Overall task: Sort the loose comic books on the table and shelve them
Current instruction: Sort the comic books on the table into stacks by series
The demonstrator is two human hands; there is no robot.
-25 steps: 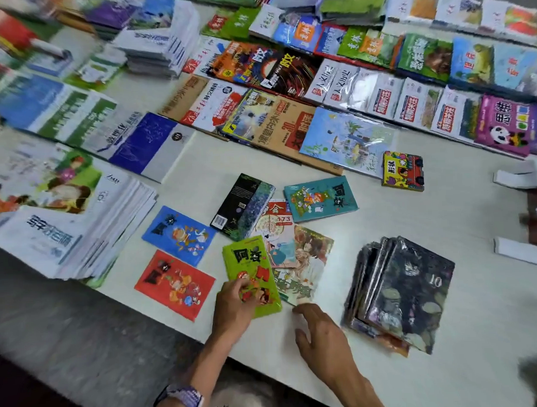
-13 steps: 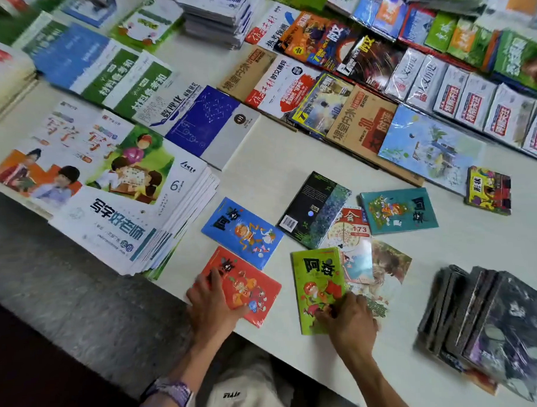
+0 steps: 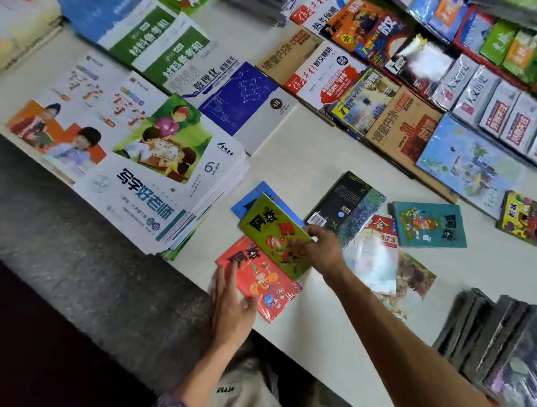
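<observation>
Right hand (image 3: 319, 250) pinching green comic (image 3: 270, 233) at 6 o'clock on desk (image 3: 305, 159), stacking over blue comic (image 3: 246, 201), likely same series. Left hand (image 3: 231, 308) flat, steadying red comic (image 3: 257, 276).

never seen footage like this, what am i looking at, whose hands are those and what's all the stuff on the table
There is no machine here. A person wears a camera on the head, so the single picture looks forward and down at their own two bare hands over a white table.

The right hand grips a green comic book by its edge, holding it over a blue comic book and partly over a red comic book. The left hand lies with fingers spread on the near corner of the red one.

Also loose on the table are a teal comic book, a black book and a glossy wrapped comic. A stack of dark wrapped comics sits at the right. Workbooks and rows of other books fill the far side.
</observation>
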